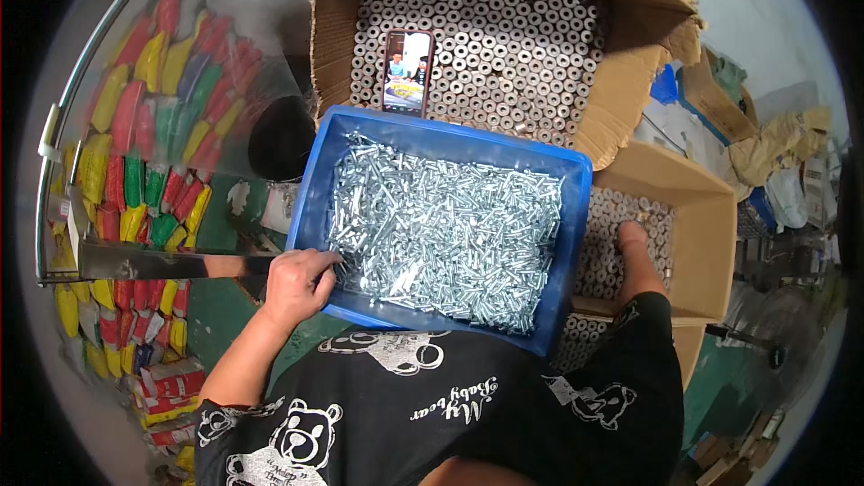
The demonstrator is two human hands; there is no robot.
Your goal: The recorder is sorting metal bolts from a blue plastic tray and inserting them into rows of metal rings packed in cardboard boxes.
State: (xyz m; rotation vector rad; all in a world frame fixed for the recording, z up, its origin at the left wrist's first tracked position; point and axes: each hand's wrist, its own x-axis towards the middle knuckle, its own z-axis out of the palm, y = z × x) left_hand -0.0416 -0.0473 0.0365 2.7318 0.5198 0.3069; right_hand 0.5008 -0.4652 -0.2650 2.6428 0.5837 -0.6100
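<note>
Lying loose in a blue tray (569, 252) before the person's body, the silver pins (441, 234) cover nearly all of the tray floor, pointing every way; no sorted group visible among them. Left hand (295, 286) at the tray's near left corner: fingers bent inward over the rim, thumb close to the index finger, tips at the edge of the heap. Whether a pin is pinched there cannot be told. Right hand (633, 236) down in the smaller carton (704, 234), at the grey cylinders (605, 256) with central holes; its fingers are hidden, so cannot tell whether they are spread or closed on one. Progress, judged from this view only: the large carton (333, 36) behind the tray holds many similar pieces (504, 54), standing on end in close rows, hole upward, and that layer looks nearly complete. Pin supply appears ample, with little sign of depletion, so much handling probably remains. No pin is seen seated in a cylinder; at this scale, finished and unfinished pieces cannot be separated, hence no count of either. Phone (408, 72) upright at the tray's far edge, screen lit.
</note>
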